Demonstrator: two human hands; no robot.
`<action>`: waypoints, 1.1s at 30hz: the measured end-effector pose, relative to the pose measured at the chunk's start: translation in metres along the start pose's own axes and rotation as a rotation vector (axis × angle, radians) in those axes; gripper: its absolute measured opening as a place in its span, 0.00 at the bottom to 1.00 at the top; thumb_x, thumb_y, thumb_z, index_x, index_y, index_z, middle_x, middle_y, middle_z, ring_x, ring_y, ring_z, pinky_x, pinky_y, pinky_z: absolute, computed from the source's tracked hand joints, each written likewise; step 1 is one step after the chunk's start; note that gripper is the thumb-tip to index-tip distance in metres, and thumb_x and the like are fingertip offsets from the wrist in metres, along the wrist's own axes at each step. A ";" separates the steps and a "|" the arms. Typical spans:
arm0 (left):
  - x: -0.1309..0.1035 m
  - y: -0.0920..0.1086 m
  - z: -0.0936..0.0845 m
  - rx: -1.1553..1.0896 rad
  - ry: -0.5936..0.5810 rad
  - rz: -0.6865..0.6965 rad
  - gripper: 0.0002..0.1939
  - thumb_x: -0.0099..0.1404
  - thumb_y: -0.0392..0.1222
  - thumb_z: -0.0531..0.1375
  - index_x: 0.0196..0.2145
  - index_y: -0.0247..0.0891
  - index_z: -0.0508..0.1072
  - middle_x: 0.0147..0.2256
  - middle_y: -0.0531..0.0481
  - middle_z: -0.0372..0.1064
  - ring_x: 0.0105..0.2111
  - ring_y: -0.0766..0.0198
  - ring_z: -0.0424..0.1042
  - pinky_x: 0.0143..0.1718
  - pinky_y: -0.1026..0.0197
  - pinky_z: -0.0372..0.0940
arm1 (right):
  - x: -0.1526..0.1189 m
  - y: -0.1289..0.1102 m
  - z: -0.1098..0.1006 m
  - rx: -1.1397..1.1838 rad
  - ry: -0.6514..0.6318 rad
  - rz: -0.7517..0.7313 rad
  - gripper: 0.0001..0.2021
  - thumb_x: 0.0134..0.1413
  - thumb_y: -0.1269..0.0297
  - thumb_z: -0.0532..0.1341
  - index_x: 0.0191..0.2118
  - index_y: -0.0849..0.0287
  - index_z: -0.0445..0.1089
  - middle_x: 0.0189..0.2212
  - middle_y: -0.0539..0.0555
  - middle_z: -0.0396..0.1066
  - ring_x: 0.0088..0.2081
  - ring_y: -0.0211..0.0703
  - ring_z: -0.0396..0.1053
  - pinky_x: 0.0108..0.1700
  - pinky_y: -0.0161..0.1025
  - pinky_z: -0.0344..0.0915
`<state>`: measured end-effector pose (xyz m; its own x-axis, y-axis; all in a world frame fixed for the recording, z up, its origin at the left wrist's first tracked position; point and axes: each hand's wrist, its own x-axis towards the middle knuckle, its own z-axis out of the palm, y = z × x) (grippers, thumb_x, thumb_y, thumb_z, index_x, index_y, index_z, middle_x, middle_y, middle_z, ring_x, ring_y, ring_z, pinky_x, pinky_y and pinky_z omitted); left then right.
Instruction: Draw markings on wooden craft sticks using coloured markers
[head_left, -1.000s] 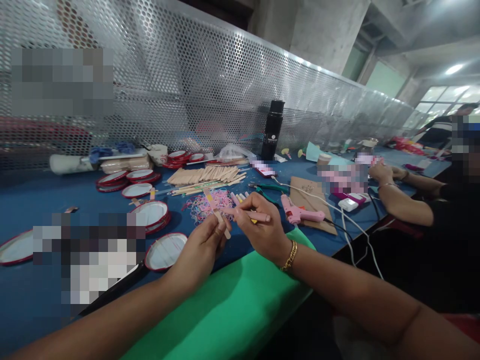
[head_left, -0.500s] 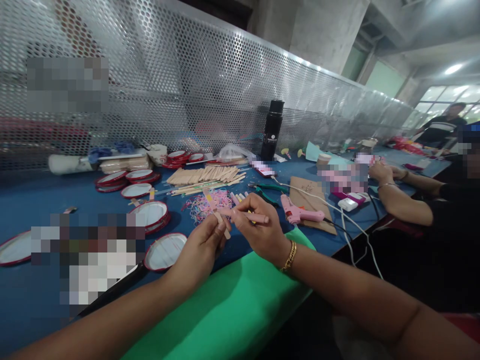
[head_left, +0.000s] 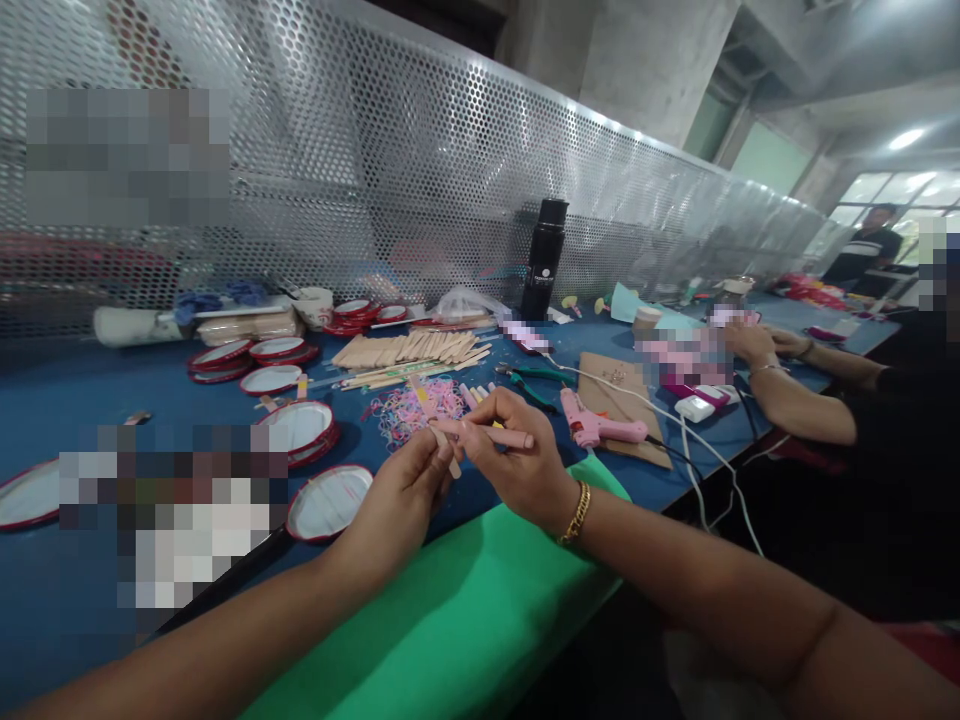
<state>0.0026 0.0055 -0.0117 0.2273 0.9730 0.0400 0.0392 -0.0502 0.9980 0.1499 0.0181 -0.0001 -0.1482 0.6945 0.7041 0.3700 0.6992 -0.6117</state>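
My left hand (head_left: pixel 405 478) is closed on a wooden craft stick (head_left: pixel 421 393), thumb on top, the stick tilted up and away. Yellow and pink colouring shows on its far part. My right hand (head_left: pixel 521 455), with a gold bracelet at the wrist, grips a pale pink marker pen (head_left: pixel 513 437) like a pencil. The pen's tip end is at the stick, close to my left thumb; exact contact is hard to see. Just beyond both hands lies a heap of thin pink and blue rubber bands or strings (head_left: pixel 397 412). More markers (head_left: pixel 474 396) lie partly hidden behind my right hand.
Several craft sticks (head_left: pixel 405 349) lie farther back. Round red-rimmed lids (head_left: pixel 330 503) are on the left. A pink glue gun (head_left: pixel 600 425), pliers (head_left: pixel 544 374) and white cables are on the right. A black bottle (head_left: pixel 545 260) stands behind. A co-worker's hands (head_left: pixel 757 345) are far right.
My right hand and the marker have shifted slightly left along the stick. My left hand stays almost in place. The co-worker's hands have moved a little left.
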 end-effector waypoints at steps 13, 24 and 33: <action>0.001 -0.003 -0.002 -0.027 -0.005 0.021 0.15 0.63 0.53 0.57 0.28 0.40 0.63 0.21 0.61 0.52 0.20 0.70 0.51 0.19 0.68 0.49 | 0.000 0.001 -0.001 0.000 0.031 0.004 0.07 0.59 0.63 0.58 0.29 0.57 0.65 0.27 0.48 0.67 0.30 0.37 0.64 0.34 0.37 0.60; 0.002 -0.007 -0.003 0.008 -0.001 0.024 0.14 0.65 0.52 0.56 0.29 0.40 0.63 0.22 0.60 0.52 0.21 0.70 0.52 0.21 0.68 0.49 | 0.000 0.002 -0.001 -0.003 0.035 0.001 0.07 0.58 0.63 0.59 0.29 0.57 0.65 0.27 0.48 0.67 0.30 0.37 0.64 0.33 0.37 0.60; 0.000 -0.003 -0.002 0.031 -0.001 0.024 0.14 0.65 0.51 0.55 0.28 0.40 0.62 0.21 0.60 0.53 0.21 0.70 0.52 0.20 0.67 0.50 | 0.001 0.001 -0.001 -0.009 0.059 0.014 0.07 0.58 0.64 0.58 0.29 0.57 0.65 0.26 0.48 0.66 0.29 0.37 0.64 0.33 0.37 0.60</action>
<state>0.0004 0.0062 -0.0142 0.2293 0.9713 0.0640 0.0638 -0.0806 0.9947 0.1511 0.0188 0.0002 -0.0893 0.6926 0.7158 0.3803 0.6879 -0.6182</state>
